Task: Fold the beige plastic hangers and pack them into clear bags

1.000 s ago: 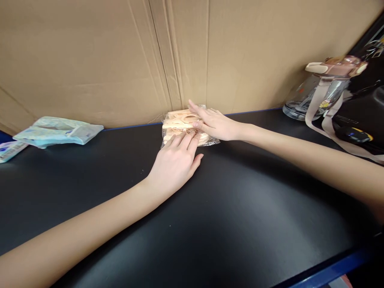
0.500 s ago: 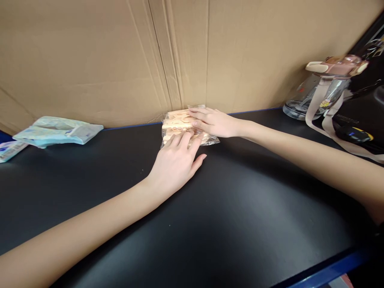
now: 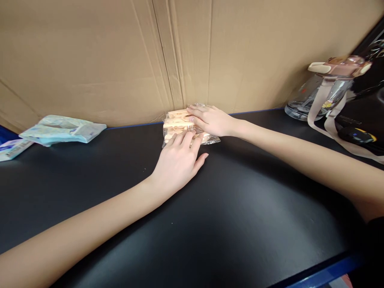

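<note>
A clear plastic bag of pale wooden clothespins point(image 3: 177, 123) lies flat at the back of the black table, close to the cardboard. My left hand point(image 3: 177, 162) rests at its front edge, fingers spread over the plastic and thumb sticking out to the right above the tabletop. On the right part of the bag lies my right hand point(image 3: 211, 121), palm down with its fingers stretched across the top. Both hands touch the bag without gripping it. My fingers and the back of the right hand hide part of the contents.
Tall cardboard point(image 3: 105, 60) stands behind the black table point(image 3: 228, 224). At the left lies an opened light-blue tissue pack point(image 3: 63, 130) over another packet point(image 3: 13, 149). A clear bottle point(image 3: 312, 98) with a strap stands back right, near a black and yellow object point(image 3: 357, 135).
The view has shifted slightly, so the scene sits a little further right. Both hands stay on the bag, with the right fingers moved only slightly.
</note>
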A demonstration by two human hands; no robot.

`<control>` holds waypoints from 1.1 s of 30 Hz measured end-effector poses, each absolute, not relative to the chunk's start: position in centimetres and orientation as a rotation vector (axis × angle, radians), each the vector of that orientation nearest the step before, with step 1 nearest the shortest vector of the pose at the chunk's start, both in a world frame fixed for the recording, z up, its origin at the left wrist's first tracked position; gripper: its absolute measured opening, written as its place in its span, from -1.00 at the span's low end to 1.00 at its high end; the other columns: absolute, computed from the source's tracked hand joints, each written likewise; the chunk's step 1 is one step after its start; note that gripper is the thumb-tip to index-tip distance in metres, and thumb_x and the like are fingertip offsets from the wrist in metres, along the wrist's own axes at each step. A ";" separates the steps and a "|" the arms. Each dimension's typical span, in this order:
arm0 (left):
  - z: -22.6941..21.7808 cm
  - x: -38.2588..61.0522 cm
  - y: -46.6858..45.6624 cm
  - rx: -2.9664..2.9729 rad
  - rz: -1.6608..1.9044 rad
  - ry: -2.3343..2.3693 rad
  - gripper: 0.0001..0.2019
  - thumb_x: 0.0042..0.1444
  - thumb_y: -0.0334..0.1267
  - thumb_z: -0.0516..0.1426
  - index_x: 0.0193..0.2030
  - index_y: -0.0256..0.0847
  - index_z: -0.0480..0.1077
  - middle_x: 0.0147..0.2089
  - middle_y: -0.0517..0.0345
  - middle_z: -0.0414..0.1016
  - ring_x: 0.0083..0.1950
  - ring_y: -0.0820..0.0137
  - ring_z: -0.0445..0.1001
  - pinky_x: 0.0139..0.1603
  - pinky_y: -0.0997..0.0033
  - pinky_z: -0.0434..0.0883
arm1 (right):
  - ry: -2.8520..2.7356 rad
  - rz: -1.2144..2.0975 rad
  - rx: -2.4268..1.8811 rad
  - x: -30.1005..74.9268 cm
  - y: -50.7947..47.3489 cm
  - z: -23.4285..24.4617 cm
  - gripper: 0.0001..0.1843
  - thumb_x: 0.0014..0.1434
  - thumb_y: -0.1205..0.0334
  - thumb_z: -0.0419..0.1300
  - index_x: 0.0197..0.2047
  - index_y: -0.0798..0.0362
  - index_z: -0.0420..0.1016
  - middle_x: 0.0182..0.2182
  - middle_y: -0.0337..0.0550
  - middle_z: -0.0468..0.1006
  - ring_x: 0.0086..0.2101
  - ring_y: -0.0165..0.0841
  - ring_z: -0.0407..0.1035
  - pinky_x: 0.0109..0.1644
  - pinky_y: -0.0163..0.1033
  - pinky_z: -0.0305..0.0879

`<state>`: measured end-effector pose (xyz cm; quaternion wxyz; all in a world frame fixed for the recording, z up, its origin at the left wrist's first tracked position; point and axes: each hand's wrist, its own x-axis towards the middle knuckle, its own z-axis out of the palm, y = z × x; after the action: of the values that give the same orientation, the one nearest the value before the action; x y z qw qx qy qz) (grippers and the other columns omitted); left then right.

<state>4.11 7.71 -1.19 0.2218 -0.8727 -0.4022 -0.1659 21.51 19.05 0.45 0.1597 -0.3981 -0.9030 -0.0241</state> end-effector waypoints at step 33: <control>-0.9 4.1 8.1 -2.487 -0.405 -1.212 -0.53 0.34 -0.19 0.01 0.27 -0.47 0.28 0.22 -0.27 0.46 0.27 -0.05 0.35 0.19 -0.01 0.31 | -2.575 0.196 -1.134 21.9 19.7 0.9 -0.22 0.39 -0.15 -0.24 0.45 0.21 0.10 0.44 0.04 0.06 0.42 -0.08 -0.09 0.47 0.11 -0.13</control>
<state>4.08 8.14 -0.94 0.1718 -0.8762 -0.4270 -0.1428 21.85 19.68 0.87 0.1600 -0.3970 -0.9012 0.0687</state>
